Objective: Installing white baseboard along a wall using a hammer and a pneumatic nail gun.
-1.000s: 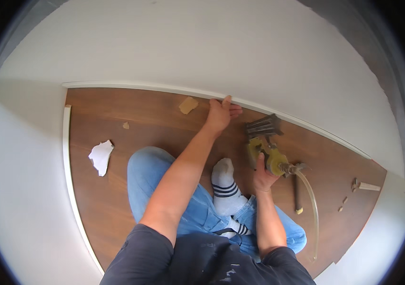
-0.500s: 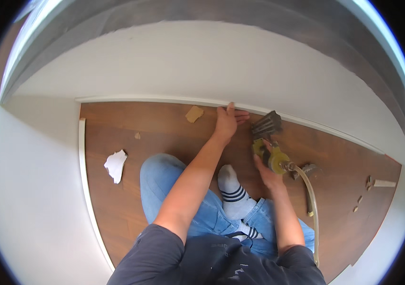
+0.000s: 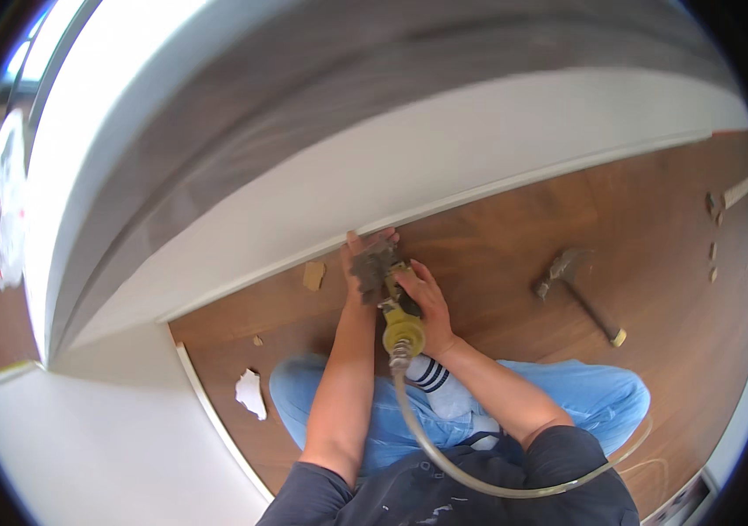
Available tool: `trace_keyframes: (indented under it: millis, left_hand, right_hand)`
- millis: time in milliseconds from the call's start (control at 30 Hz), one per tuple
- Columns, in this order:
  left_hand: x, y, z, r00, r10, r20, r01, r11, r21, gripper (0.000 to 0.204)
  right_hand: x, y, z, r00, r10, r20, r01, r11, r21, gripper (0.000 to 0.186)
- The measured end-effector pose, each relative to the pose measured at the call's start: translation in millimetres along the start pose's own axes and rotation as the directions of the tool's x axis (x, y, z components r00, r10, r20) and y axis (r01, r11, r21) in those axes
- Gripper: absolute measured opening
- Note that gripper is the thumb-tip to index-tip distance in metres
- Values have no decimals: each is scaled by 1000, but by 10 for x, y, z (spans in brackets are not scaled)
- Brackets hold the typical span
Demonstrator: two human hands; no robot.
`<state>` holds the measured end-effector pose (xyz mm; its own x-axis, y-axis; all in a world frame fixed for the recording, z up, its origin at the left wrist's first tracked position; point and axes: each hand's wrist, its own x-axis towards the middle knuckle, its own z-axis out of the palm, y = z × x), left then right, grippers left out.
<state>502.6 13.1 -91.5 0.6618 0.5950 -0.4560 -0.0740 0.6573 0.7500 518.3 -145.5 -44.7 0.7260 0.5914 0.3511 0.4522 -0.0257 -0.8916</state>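
right hand, gripping the pneumatic nailer, now brings it up to the outstretched left hand, close to the baseboard.

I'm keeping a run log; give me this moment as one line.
right hand: gripping yellow tool | left hand: at white trim, partly behind tool | hose: attached to tool | hammer: lying on floor, right

Left arm: extended forward; left grip partly hidden, thumb apart from fingers. Right arm: angled inward; right grip curled. Legs: folded.
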Motion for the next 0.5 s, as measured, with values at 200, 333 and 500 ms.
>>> trace_keyframes:
  millis: [200,333,500]
  left_hand:
    - [-12,66,-123,999,-25,29,24,1000,8,64]
    - [-43,126,75,997,-66,-39,68,995,66,64]
    - [-82,170,143,995,-34,-93,50,983,174,60]
  right_hand:
    - [-9,-156,43,990,140,-4,-140,990,-12,60]
    - [-81,-109,45,985,171,-3,-171,984,-49,63]
    - [-43,-108,54,985,170,-18,-171,984,-50,64]
